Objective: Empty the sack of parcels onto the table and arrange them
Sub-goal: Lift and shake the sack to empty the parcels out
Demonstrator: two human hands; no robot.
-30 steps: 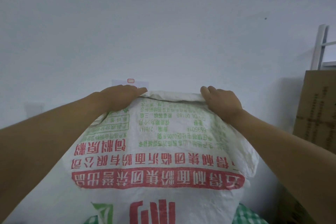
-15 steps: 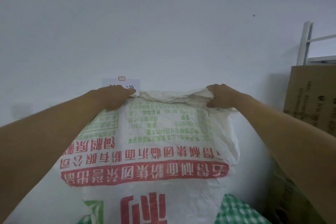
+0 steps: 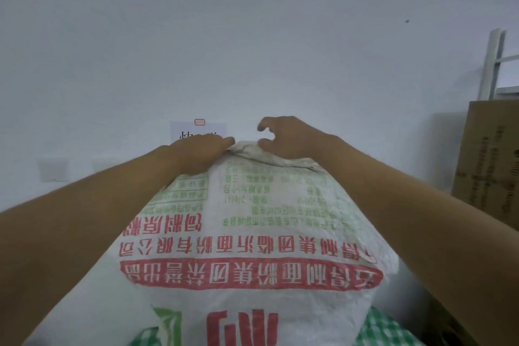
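Note:
A white woven sack [image 3: 247, 233] with red and green print stands upside down in front of me and fills the lower middle of the view. My left hand [image 3: 196, 154] lies over its bunched top edge on the left and grips it. Just right of it, my right hand [image 3: 292, 137] hovers at the same edge, its fingers spread and curved and holding nothing, the thumb close to the crumpled fabric. No parcels show; the sack hides what is under it.
A green-checked tablecloth [image 3: 379, 329] peeks out under the sack at the bottom. A tall cardboard box [image 3: 488, 163] stands at the right with a white frame [image 3: 491, 64] behind it. The white wall carries a paper sign [image 3: 196, 129] and sockets [image 3: 53, 168].
My right hand has let go of the sack's top right corner and moved left toward the middle, fingers now spread. The left hand keeps its hold. The top edge is bunched narrower.

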